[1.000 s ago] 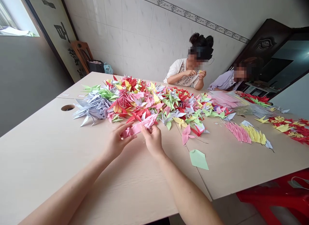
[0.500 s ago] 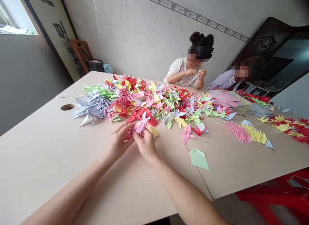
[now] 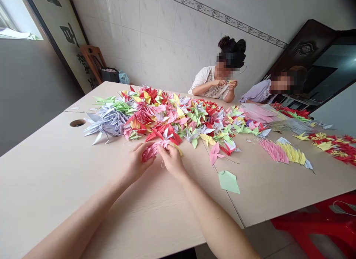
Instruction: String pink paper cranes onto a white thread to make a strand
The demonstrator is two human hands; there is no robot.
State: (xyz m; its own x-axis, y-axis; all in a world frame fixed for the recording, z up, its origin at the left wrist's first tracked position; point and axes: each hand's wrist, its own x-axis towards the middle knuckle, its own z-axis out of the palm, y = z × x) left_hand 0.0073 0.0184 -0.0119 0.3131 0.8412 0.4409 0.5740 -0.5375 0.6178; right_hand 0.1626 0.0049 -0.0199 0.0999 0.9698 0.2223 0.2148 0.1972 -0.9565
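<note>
Above the table [image 3: 55, 177], pink folded paper [image 3: 151, 151] lies between left hand [image 3: 137, 161] and right hand [image 3: 171, 160], each grip clamped on it

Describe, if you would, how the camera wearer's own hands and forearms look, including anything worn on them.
The left hand and right hand are ungloved. The left forearm and right forearm show no sleeve as far as the picture reaches, and no watch or bracelet is visible. Whether rings are worn is unclear.
</note>
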